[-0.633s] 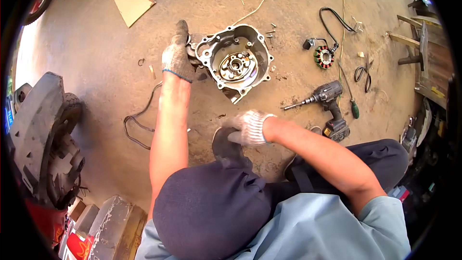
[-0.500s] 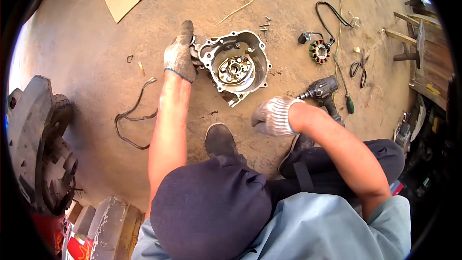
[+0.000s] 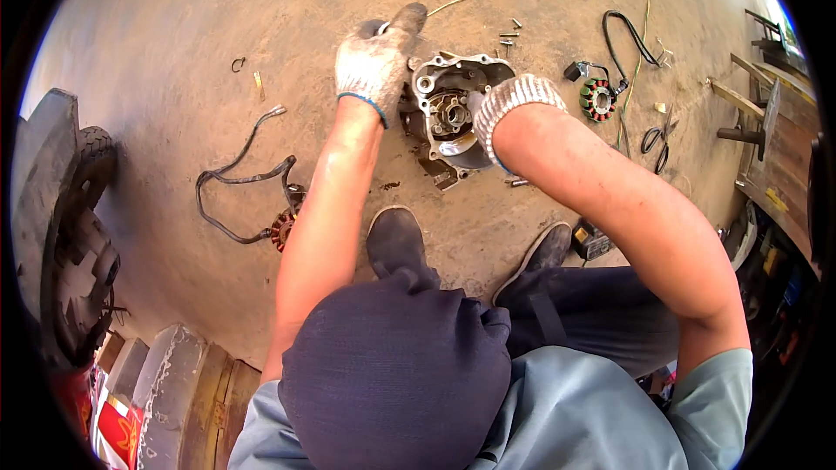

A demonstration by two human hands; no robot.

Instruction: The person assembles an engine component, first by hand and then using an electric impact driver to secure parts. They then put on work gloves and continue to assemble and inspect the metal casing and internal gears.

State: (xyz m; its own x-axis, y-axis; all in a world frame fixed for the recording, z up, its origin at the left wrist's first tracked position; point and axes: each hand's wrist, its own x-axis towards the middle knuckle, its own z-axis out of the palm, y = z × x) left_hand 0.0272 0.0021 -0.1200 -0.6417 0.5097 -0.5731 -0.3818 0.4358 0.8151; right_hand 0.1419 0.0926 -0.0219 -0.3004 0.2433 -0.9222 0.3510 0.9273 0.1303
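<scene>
**Gloved hands on an engine cover**

Left to right: black cable [image 3: 235,183] lying on concrete floor [image 3: 157,61]; left hand [image 3: 376,61] pressed flat beside engine cover [image 3: 453,109], fingers extended; right hand [image 3: 509,104] resting on cover's right rim, grip hidden; stator coil [image 3: 597,98] farther right.

The engine cover [image 3: 453,109] is a silvery cast-metal casing, lying open side up on the dusty concrete floor [image 3: 174,78]. Its rim carries bolt lugs; a round hub sits in the hollow. Both gloved hands touch it, one on each side.
</scene>
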